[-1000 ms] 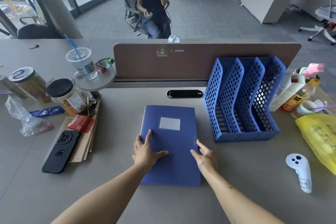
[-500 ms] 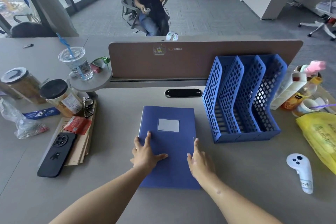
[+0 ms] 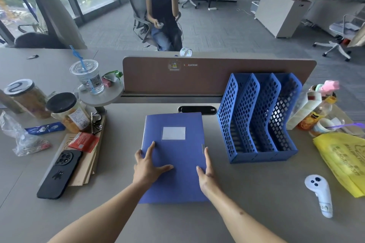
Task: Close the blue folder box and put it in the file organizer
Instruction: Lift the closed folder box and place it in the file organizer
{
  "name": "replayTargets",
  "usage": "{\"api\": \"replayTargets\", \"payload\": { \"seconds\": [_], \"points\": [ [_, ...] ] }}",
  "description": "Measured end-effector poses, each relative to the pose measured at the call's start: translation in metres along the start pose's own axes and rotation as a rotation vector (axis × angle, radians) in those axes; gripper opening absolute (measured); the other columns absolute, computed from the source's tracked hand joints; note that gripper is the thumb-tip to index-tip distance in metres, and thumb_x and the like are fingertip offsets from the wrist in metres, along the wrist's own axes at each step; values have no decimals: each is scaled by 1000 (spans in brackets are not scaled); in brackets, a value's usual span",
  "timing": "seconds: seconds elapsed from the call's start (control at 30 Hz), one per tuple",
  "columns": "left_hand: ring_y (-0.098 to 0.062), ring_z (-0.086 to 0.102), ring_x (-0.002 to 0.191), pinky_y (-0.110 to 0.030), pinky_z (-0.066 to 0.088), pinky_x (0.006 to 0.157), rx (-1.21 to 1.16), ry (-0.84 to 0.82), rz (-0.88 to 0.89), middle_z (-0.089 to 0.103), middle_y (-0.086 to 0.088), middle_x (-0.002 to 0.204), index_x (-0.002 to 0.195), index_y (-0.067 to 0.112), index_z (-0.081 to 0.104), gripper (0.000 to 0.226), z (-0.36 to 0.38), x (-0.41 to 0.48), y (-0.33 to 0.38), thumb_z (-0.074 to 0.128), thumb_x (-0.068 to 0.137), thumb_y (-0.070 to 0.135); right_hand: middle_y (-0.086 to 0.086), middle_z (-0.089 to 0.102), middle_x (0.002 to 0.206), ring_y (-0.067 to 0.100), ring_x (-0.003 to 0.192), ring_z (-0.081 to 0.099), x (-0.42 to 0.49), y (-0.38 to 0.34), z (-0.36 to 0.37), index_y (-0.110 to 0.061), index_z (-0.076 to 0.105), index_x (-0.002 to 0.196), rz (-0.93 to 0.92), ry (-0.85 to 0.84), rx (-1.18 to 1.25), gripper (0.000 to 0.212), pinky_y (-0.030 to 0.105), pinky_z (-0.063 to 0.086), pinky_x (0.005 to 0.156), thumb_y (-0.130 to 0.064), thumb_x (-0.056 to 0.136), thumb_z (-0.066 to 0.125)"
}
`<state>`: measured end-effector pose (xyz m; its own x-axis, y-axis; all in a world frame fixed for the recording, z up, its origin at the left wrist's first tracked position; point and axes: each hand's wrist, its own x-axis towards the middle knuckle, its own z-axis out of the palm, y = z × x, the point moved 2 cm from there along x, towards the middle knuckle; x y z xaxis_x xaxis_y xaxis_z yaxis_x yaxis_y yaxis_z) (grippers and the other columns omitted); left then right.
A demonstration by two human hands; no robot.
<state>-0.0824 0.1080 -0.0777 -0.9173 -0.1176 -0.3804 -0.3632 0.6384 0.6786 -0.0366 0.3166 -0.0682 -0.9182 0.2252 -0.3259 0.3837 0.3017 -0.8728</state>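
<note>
Lying flat and closed on the grey desk (image 3: 256, 193), the blue folder box (image 3: 173, 156) is showing its white label toward the far edge. In the head view, the left hand (image 3: 147, 165) is resting palm down on the cover near the box's left edge, fingers spread wide and thumb reaching across the lid. The right hand (image 3: 206, 175) is lying flat against the box's right edge, fingers straight and pointing away from the person, thumb on the cover; neither hand is curling around anything. The blue file organizer (image 3: 258, 116) is standing just to the right of the box, apart from it, its three mesh slots opening toward the person and holding nothing. A black phone (image 3: 59, 173) is sitting well off to the left, and a white controller (image 3: 320, 195) is lying on the desk to the right.
</note>
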Motion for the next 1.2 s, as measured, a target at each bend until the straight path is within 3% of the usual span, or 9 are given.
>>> {"api": "replayTargets", "payload": {
  "seconds": [0.13, 0.23, 0.37, 0.47, 0.63, 0.73, 0.9, 1.07, 1.2],
  "points": [
    [-29, 39, 136, -40, 40, 105, -141, 19, 126, 13, -5, 155, 147, 50, 27, 110, -25, 3, 21, 90, 57, 51, 4, 40, 123, 28, 113, 54, -1, -42, -20, -47, 14, 147, -60, 77, -80, 75, 31, 42, 90, -23, 92, 58],
    [-24, 31, 140, -37, 33, 108, -233, 25, 230, 17, -5, 152, 148, 47, 30, 107, -36, 2, 46, 91, 60, 42, -3, 31, 119, 25, 117, 48, -8, -83, -51, -48, 10, 149, -171, 127, -96, 81, 28, 35, 84, -30, 89, 62],
    [-18, 35, 129, -38, 28, 115, -325, 51, 368, 28, -4, 140, 149, 43, 31, 104, -37, -6, 81, 90, 63, 35, -10, 31, 147, 6, 131, 34, -21, -135, -102, -62, 0, 142, -323, 89, -63, 96, 32, 32, 99, -39, 82, 71],
    [-9, 34, 120, -37, 28, 115, -367, 13, 464, 32, -2, 136, 150, 44, 28, 108, -27, -15, 105, 91, 61, 41, -13, 52, 139, 10, 124, 51, -34, -165, -138, -70, -4, 135, -355, 64, -164, 99, 43, 41, 104, -47, 77, 72],
    [0, 34, 126, -35, 28, 113, -397, -126, 597, 32, 2, 142, 150, 48, 24, 125, -3, -30, 140, 84, 42, 70, -36, 47, 130, -29, 100, 47, -56, -180, -187, -54, 3, 147, -420, 61, -202, 94, -1, 36, 88, -28, 85, 68],
    [19, 27, 125, -36, 27, 115, -385, -210, 679, 30, 5, 144, 147, 52, 24, 123, 13, -40, 163, 82, 41, 73, -51, 28, 128, -34, 102, 39, -75, -177, -215, -63, 4, 142, -423, 86, -244, 94, 9, 37, 93, -26, 84, 69],
    [-6, 12, 148, -48, 28, 119, -325, -353, 725, 10, 3, 162, 137, 70, 17, 113, 36, -59, 217, 83, 45, 70, -56, 20, 125, -37, 110, 27, -104, -176, -256, -64, 7, 141, -453, 243, -293, 98, 5, 32, 92, -21, 81, 72],
    [-8, -12, 151, -48, 21, 121, -271, -423, 681, -10, 12, 165, 150, 54, 1, 126, 45, -74, 281, 82, 54, 66, -37, -2, 142, 1, 143, 16, -126, -179, -274, -65, -9, 138, -479, 427, -487, 105, 40, 34, 106, -29, 80, 71],
    [-21, 26, 147, -57, 39, 110, -333, -576, 636, 4, 19, 164, 151, 50, -4, 127, 34, -78, 326, 81, 57, 66, -48, -17, 129, 16, 148, 16, -122, -176, -279, -58, -14, 142, -495, 500, -504, 109, 43, 36, 102, -31, 80, 71]
  ]
}}
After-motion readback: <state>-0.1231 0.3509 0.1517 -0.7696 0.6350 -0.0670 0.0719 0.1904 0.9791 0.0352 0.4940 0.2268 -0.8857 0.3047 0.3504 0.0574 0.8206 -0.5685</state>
